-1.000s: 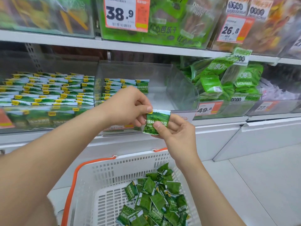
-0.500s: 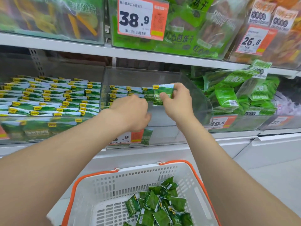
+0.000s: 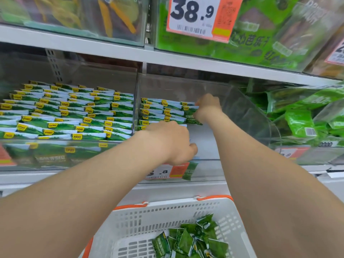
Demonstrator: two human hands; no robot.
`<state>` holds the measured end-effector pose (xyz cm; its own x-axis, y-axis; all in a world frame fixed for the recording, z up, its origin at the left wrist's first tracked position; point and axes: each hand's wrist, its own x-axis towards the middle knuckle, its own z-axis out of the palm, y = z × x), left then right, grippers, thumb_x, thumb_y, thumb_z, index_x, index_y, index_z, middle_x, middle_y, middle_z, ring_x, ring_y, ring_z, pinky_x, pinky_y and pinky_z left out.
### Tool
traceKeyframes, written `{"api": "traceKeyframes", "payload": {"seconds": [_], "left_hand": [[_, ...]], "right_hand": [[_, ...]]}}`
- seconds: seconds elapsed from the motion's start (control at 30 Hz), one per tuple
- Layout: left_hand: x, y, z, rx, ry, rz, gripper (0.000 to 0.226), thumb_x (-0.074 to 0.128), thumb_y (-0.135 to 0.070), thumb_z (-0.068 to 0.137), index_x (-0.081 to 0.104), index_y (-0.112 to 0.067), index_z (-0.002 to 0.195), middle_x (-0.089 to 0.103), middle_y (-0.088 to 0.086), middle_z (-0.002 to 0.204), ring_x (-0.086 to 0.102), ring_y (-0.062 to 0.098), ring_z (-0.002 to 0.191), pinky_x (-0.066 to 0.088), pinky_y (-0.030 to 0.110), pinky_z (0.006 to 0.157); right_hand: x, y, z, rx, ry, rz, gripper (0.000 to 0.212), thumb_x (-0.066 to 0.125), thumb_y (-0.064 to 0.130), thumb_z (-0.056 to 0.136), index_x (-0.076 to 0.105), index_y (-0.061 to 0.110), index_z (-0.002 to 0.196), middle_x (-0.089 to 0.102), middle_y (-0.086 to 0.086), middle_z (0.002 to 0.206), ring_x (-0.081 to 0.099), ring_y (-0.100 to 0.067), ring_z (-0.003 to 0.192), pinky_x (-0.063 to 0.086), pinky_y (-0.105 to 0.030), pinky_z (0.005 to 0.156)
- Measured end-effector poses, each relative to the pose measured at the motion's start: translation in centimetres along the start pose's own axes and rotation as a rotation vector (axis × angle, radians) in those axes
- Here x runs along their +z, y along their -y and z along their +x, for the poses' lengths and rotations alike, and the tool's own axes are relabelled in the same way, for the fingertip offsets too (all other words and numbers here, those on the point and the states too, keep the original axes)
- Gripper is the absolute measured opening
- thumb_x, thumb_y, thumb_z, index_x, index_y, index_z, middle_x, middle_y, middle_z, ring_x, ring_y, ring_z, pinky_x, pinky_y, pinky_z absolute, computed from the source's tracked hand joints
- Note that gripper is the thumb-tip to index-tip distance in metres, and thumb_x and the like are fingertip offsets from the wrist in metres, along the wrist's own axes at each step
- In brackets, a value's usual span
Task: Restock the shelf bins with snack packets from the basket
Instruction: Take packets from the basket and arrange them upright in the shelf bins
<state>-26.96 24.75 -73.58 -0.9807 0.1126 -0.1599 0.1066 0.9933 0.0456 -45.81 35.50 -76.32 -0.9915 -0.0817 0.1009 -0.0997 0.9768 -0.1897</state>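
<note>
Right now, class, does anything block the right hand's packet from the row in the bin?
Nothing visible: the packet sits at the row's end; the left hand is lower, at the bin's front, not between.

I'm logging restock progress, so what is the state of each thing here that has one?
Left bin, packed full in rows.
Middle bin, partly filled, front floor bare.
Packet, held at the right end of the middle bin's rows.
Right hand, grips the packet.
Left hand, fingers curled by the bin front; any hold hidden.
Basket, holding loose green packets.
</note>
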Motion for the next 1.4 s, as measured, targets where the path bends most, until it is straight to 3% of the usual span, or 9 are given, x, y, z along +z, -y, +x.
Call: {"api": "traceKeyframes", "payload": {"seconds": [0.17,0.3,0.43,0.57,0.67,0.97,1.17,1.3,1.4], "left_hand": [[-0.4,-0.4,-0.3,-0.013,0.008,0.016,0.041,0.034,-0.055,0.104,0.053,-0.018,0.109,0.053,0.011,0.117,0.055,0.035,0.105,0.042,0.039,0.077],[-0.7,-0.7,-0.5,-0.021,0.019,0.014,0.035,0.035,-0.051,0.104,0.046,-0.018,0.102,0.047,0.009,0.108,0.051,0.034,0.098,0.042,0.039,0.075],[-0.7,-0.7,-0.6,-0.031,0.041,0.003,0.039,0.035,-0.049,0.104,0.054,-0.016,0.111,0.055,0.011,0.12,0.054,0.035,0.105,0.043,0.038,0.079],[-0.8,-1.2,-1.3,-0.066,-0.012,0.039,0.045,0.032,-0.047,0.107,0.057,-0.014,0.126,0.055,0.014,0.128,0.055,0.035,0.108,0.04,0.038,0.078],[-0.7,-1.9,-2.3,-0.073,-0.177,0.079,0.025,0.038,-0.038,0.108,0.054,-0.018,0.105,0.059,0.011,0.12,0.056,0.034,0.104,0.038,0.038,0.072],[0.8,-6.1,-6.3,0.135,-0.615,0.049,0.02,0.058,-0.031,0.09,0.058,-0.021,0.107,0.059,0.006,0.105,0.052,0.031,0.107,0.037,0.039,0.076],[5.8,-9.9,-7.7,0.401,-0.188,0.014,0.019,0.05,-0.037,0.095,0.061,-0.026,0.106,0.066,0.003,0.101,0.066,0.032,0.096,0.044,0.036,0.064],[9.7,-10.8,-8.2,0.518,0.184,0.065,0.021,0.051,-0.032,0.097,0.066,-0.024,0.109,0.067,0.002,0.099,0.065,0.027,0.088,0.057,0.041,0.075],[11.5,-11.3,-8.4,0.56,0.36,0.113,0.021,0.049,-0.028,0.101,0.066,-0.019,0.11,0.067,0.005,0.102,0.064,0.026,0.087,0.052,0.035,0.069]], "right_hand": [[0.3,0.1,0.0,0.092,-0.042,0.09,0.028,0.072,0.005,0.087,0.063,0.002,0.113,0.062,-0.014,0.118,0.063,-0.032,0.111,0.047,-0.028,0.072],[0.4,0.5,-0.5,0.072,0.025,0.177,0.07,0.084,0.023,0.083,0.049,-0.002,0.138,0.062,-0.014,0.126,0.061,-0.031,0.119,0.056,-0.034,0.087],[-0.8,0.2,-1.5,-0.013,0.14,0.152,0.034,0.066,0.01,0.094,0.067,0.01,0.128,0.064,-0.012,0.128,0.062,-0.031,0.12,0.053,-0.034,0.098],[-2.6,0.1,-4.5,-0.069,0.165,0.208,0.045,0.049,0.002,0.098,0.06,0.011,0.14,0.058,-0.014,0.138,0.059,-0.033,0.124,0.051,-0.036,0.104],[-2.8,-1.3,-7.1,-0.148,-0.011,0.338,0.042,0.047,0.005,0.089,0.07,0.016,0.122,0.064,-0.016,0.129,0.061,-0.033,0.116,0.053,-0.036,0.1],[-0.5,-7.6,-23.4,-0.499,-0.803,0.658,0.023,0.048,-0.007,0.078,0.066,0.004,0.088,0.062,-0.005,0.086,0.056,-0.028,0.082,0.042,-0.033,0.077],[8.8,-16.7,-27.5,-0.184,-0.181,0.519,0.026,0.046,0.01,0.078,0.071,0.018,0.081,0.07,0.007,0.076,0.061,-0.016,0.07,0.049,-0.031,0.067],[14.9,-22.3,-29.9,-0.116,0.504,0.125,0.036,0.05,0.002,0.086,0.076,0.018,0.104,0.075,-0.004,0.106,0.067,-0.023,0.1,0.055,-0.036,0.092],[18.2,-24.8,-32.5,-0.167,0.717,-0.154,0.038,0.054,-0.001,0.088,0.07,0.014,0.119,0.067,-0.01,0.122,0.063,-0.031,0.113,0.054,-0.039,0.097]]}}
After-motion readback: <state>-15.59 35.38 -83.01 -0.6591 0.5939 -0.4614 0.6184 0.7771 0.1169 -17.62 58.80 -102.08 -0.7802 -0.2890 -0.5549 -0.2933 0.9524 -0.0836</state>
